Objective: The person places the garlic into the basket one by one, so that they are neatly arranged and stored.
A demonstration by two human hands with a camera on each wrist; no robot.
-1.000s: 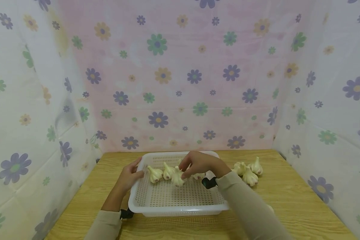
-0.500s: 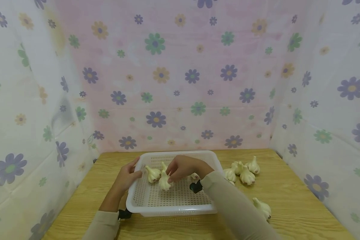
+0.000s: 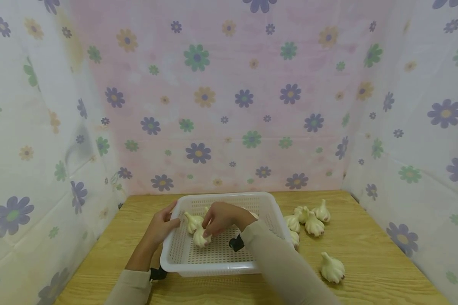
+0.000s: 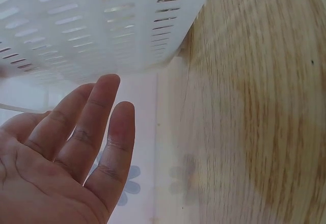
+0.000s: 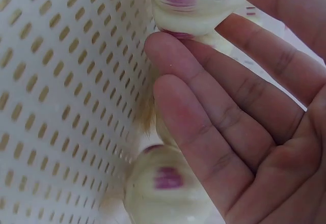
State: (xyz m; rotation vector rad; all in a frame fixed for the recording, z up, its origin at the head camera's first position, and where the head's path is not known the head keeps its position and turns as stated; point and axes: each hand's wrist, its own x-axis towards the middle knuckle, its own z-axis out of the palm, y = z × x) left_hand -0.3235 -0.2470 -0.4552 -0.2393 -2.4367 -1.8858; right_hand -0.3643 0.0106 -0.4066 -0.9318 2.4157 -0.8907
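My left hand (image 3: 162, 224) grips the left rim of a white plastic basket (image 3: 221, 267), thumb on the rim; in the left wrist view its other fingers lie along the slotted outer wall (image 4: 117, 25). Inside the basket, my right hand (image 3: 219, 218) pinches a garlic bulb (image 3: 200, 240) low over the basket floor at the left. Another garlic bulb (image 3: 192, 221) lies right behind it. From the right wrist, the held bulb (image 5: 178, 5) shows purple patches beside the fingertips, and a further bulb (image 5: 168, 183) rests below the fingers. My right hand partly hides the other bulbs at the back.
Several garlic bulbs (image 3: 314, 226) lie in a cluster on the wooden table (image 3: 374, 237) just right of the basket. A single bulb (image 3: 332, 269) sits apart, nearer the front. Flowered cloth (image 3: 229, 106) hangs behind and along both sides.
My right hand has carried the garlic bulb left and down toward the basket floor, beside the leftmost bulb. The left hand keeps its hold on the rim.
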